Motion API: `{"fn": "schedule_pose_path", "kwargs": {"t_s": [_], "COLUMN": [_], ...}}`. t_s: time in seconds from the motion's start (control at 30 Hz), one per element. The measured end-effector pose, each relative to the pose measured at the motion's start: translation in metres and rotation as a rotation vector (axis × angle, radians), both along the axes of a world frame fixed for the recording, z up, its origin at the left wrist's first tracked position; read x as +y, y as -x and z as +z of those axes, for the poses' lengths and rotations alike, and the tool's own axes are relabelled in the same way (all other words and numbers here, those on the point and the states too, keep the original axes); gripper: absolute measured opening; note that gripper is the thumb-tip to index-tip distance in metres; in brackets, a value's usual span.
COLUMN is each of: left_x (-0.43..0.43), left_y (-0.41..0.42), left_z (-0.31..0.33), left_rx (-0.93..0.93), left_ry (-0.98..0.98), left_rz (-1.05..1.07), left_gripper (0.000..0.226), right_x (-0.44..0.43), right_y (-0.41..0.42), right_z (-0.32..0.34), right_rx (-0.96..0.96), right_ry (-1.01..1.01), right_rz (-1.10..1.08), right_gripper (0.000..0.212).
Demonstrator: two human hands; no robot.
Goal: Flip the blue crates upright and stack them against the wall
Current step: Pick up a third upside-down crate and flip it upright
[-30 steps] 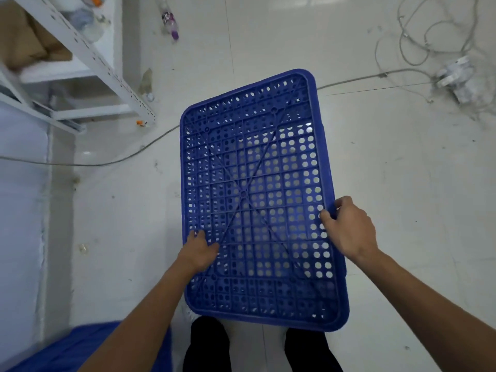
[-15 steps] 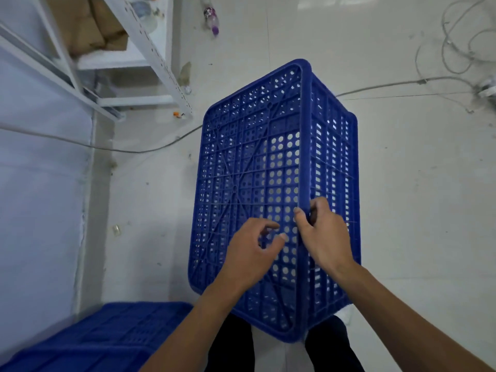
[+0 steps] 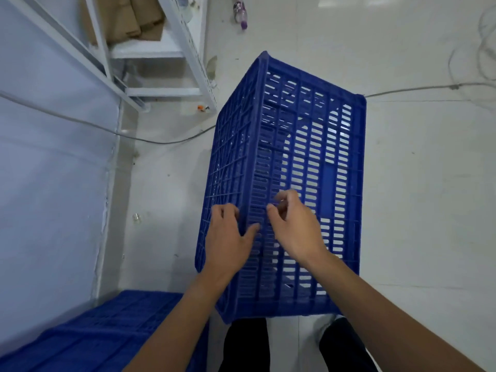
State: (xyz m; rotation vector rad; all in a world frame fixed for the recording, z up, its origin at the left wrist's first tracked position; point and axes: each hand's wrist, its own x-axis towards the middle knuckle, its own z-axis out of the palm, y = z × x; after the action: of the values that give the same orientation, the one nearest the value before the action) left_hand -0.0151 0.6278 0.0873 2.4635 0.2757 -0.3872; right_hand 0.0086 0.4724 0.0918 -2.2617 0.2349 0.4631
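Observation:
A blue slotted crate (image 3: 308, 146) stands tipped on its side on the floor in front of me, its gridded bottom facing left and a long slotted wall facing up. My left hand (image 3: 228, 237) grips the corner edge between bottom and wall, fingers on the bottom face and thumb on the wall. My right hand (image 3: 295, 226) sits just to its right with fingers curled into the wall's slots. A second blue crate (image 3: 94, 336) lies at the lower left against the wall (image 3: 40, 183).
A white metal shelf rack (image 3: 188, 49) stands at the upper left with cardboard on it. A grey cable (image 3: 161, 142) runs across the floor behind the crate. A small bottle (image 3: 241, 14) lies at the top. My dark trouser legs (image 3: 244, 345) are below the crate.
The crate has rolled from bottom-up onto its side, the bottom now facing left. Both hands have come together at its upper edge, and my view has turned toward the wall.

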Motion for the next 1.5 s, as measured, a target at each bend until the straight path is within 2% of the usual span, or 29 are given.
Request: {"fn": "schedule_pose_path", "kwargs": {"t_s": [0.2, 0.3, 0.4, 0.47, 0.53, 0.67, 0.77, 0.83, 0.97, 1.07, 1.17, 1.3, 1.5], "left_x": [0.066, 0.092, 0.103, 0.104, 0.103, 0.096, 0.083, 0.070, 0.030, -0.007, -0.046, -0.094, -0.147], "left_y": [-0.011, -0.018, -0.020, -0.020, -0.020, -0.022, -0.025, -0.025, -0.020, -0.011, -0.003, -0.002, -0.013], "left_z": [-0.019, -0.029, -0.037, -0.040, -0.044, -0.049, -0.052, -0.054, -0.058, -0.061, -0.063, -0.065, -0.071], "left_rx": [0.098, 0.171, 0.206, 0.223, 0.242, 0.272, 0.288, 0.306, 0.329, 0.310, 0.277, 0.294, 0.304], "left_ry": [0.041, 0.049, 0.046, 0.048, 0.051, 0.053, 0.059, 0.068, 0.078, 0.097, 0.105, 0.126, 0.120], "left_rz": [0.158, 0.216, 0.241, 0.247, 0.251, 0.244, 0.234, 0.232, 0.210, 0.207, 0.207, 0.202, 0.098], "left_gripper": [0.036, 0.041, 0.043, 0.039, 0.037, 0.038, 0.041, 0.043, 0.040, 0.039, 0.035, 0.038, 0.037], "right_x": [-0.043, -0.061, -0.063, -0.061, -0.063, -0.071, -0.080, -0.089, -0.124, -0.156, -0.187, -0.223, -0.265], "right_y": [0.014, 0.027, 0.036, 0.042, 0.045, 0.044, 0.042, 0.041, 0.043, 0.048, 0.055, 0.064, 0.066], "right_z": [-0.028, -0.044, -0.060, -0.066, -0.073, -0.078, -0.074, -0.069, -0.058, -0.051, -0.047, -0.037, -0.023], "right_rx": [-0.044, 0.009, 0.326, 0.518, 0.557, 0.553, 0.532, 0.505, 0.452, 0.438, 0.432, 0.390, 0.251], "right_ry": [0.136, 0.170, -0.043, -0.217, -0.306, -0.411, -0.440, -0.398, -0.282, -0.240, -0.223, -0.171, -0.059], "right_rz": [-0.403, -0.468, -0.467, -0.507, -0.598, -0.729, -0.794, -0.831, -0.883, -0.897, -0.931, -0.919, -0.861], "right_gripper": [0.047, 0.062, 0.077, 0.075, 0.067, 0.068, 0.052, 0.052, 0.078, 0.086, 0.084, 0.072, 0.070]}}
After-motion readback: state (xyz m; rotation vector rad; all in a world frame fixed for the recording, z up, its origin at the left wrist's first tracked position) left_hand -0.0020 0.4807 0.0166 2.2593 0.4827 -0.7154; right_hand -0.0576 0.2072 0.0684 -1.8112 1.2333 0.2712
